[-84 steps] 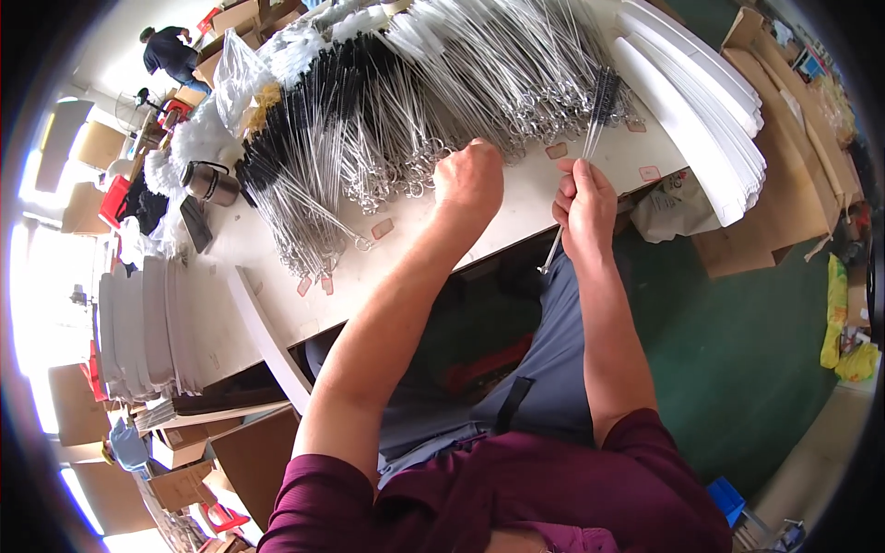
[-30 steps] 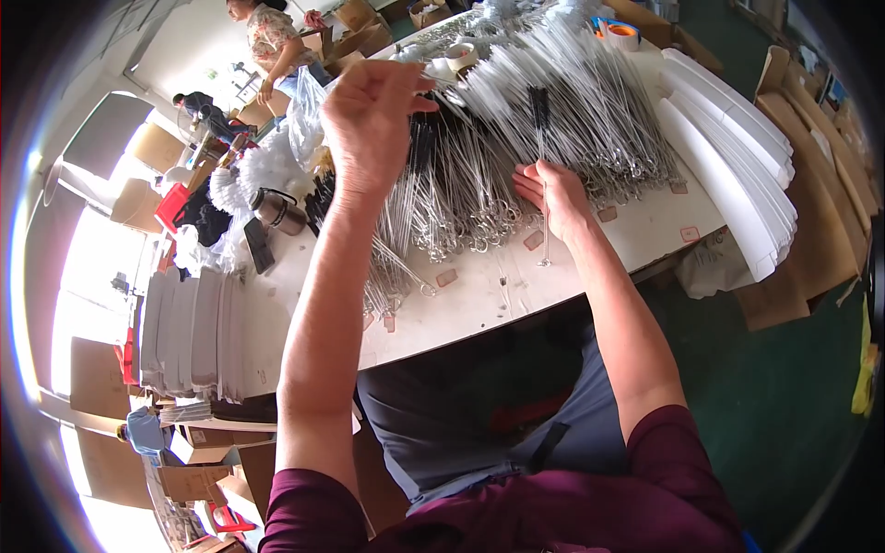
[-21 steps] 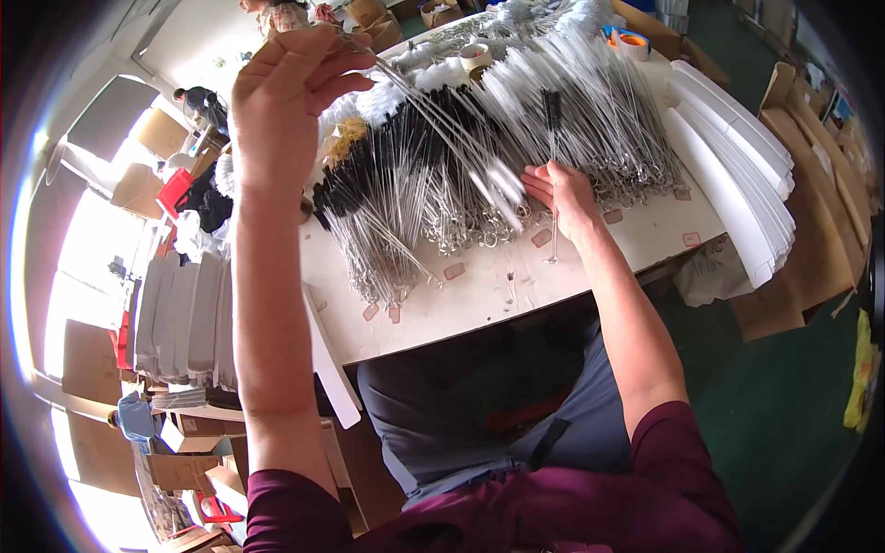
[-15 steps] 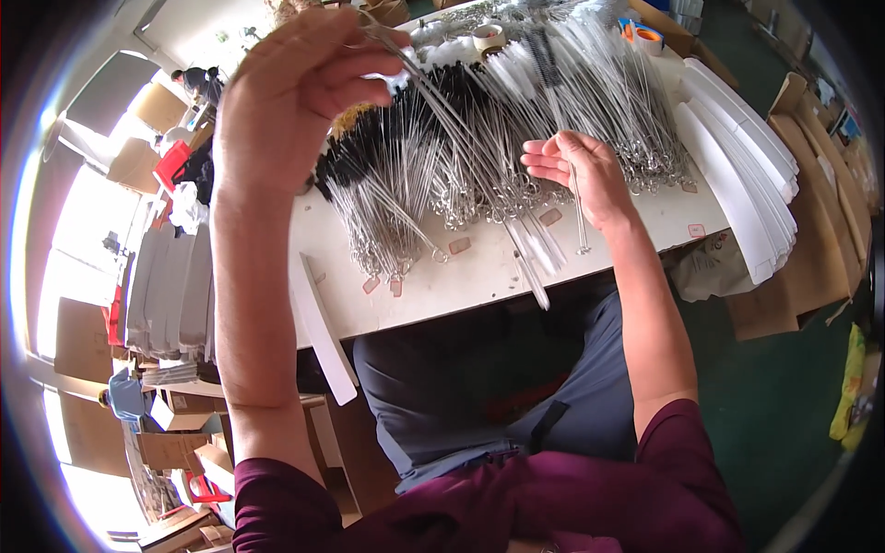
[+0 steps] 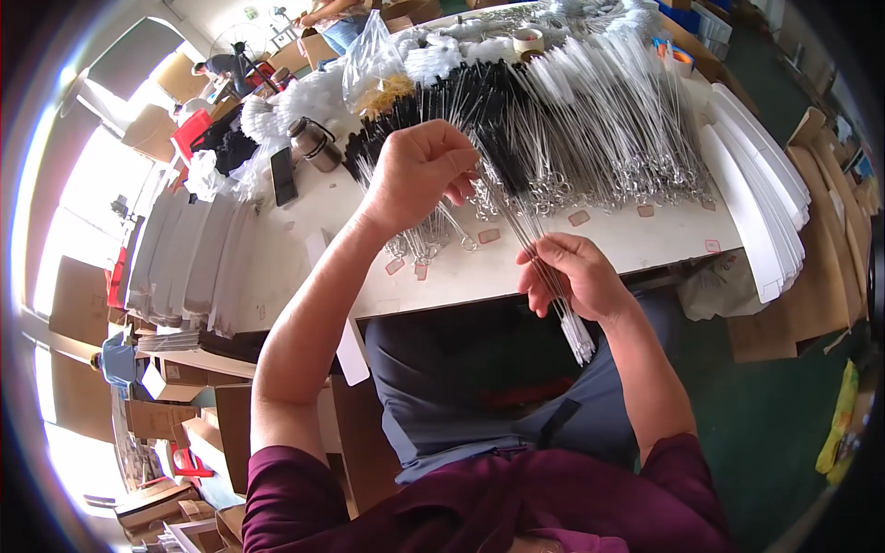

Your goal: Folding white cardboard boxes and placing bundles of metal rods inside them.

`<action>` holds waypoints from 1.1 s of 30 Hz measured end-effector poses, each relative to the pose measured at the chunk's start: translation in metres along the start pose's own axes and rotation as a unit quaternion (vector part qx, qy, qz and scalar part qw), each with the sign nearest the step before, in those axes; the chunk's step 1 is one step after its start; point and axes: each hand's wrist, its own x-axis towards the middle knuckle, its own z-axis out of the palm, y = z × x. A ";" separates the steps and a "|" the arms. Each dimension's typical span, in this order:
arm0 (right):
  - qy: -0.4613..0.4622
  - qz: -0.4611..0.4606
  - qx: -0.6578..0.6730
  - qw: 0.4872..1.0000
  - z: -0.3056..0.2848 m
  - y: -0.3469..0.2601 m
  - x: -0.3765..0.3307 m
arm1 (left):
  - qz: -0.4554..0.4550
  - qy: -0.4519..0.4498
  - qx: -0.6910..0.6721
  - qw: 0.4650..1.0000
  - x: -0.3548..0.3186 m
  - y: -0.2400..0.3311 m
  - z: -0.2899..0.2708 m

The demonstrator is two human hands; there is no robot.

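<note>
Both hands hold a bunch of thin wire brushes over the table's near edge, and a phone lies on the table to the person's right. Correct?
Not quite. In the head view the phone lies to the person's left, beside a metal cup. Both hands, left and right, do hold the wire brushes.

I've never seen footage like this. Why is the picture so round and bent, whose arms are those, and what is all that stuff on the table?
The camera sits on a person's head and looks down, so the arms coming up from the bottom are that person's own. Its very wide lens bends straight edges near the rim. The left hand and right hand together hold a small bunch of thin wire brushes, whose white tips hang past the edge of the white table. Spread across the table are rows of many more such brushes, some black-bristled, some white. Stacks of flat white cards lie at the right end, and a phone and a metal flask on the left.
</note>
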 end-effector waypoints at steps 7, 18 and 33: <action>0.001 0.020 -0.091 0.996 -0.001 0.011 -0.006 | 0.026 0.052 0.056 0.997 -0.006 -0.024 -0.009; 0.055 0.024 -0.199 0.978 0.005 0.032 -0.014 | 0.009 0.138 0.073 0.988 -0.015 -0.051 -0.008; 0.128 0.016 -0.329 0.935 0.007 0.057 -0.032 | 0.310 0.174 0.435 0.827 -0.122 -0.073 0.030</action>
